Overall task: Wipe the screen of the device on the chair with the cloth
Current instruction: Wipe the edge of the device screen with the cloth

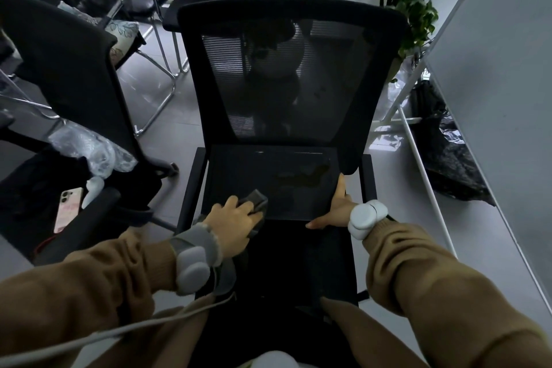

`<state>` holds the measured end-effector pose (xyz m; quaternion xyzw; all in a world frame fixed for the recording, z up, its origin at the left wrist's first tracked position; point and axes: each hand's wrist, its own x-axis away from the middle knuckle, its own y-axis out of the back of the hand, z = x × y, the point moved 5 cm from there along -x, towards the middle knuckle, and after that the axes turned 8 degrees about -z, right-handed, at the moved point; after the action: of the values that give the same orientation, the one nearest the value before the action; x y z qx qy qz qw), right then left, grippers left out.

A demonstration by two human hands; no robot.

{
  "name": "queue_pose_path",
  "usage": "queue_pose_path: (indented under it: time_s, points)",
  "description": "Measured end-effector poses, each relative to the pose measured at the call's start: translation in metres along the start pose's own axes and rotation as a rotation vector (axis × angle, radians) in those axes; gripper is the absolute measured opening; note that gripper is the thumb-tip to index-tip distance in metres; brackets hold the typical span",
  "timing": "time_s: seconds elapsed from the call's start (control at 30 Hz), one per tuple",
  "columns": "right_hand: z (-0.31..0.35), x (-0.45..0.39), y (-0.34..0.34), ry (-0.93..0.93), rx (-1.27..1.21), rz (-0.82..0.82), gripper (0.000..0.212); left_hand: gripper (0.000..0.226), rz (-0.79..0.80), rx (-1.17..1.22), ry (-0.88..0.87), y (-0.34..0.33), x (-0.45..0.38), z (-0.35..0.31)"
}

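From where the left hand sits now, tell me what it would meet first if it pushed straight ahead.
The left hand, gripping the cloth, points up across the device's screen. Nothing stands on the glass ahead, so it would likely first reach the chair's mesh backrest, though depth there is unclear.

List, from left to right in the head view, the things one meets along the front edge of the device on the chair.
phone → left hand → cloth → device → right hand → white shelf frame
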<state>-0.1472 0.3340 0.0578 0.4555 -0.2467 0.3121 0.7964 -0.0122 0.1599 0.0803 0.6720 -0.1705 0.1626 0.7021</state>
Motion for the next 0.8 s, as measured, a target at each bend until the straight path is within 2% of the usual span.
queue_pose_path:
  time_s: [0.17, 0.57, 0.8]
  points:
    - [0.000, 0.000, 0.000, 0.003, 0.006, 0.000, 0.139, 0.053, -0.068, -0.048, 0.019, 0.005, -0.003, -0.001]
    - [0.003, -0.005, 0.003, -0.015, 0.037, 0.005, 0.140, 0.043, -0.143, -0.005, 0.171, 0.050, -0.101, 0.041]
    - [0.004, -0.006, 0.004, -0.014, 0.044, 0.014, 0.139, 0.045, -0.201, -0.009, 0.273, 0.060, -0.120, 0.047]
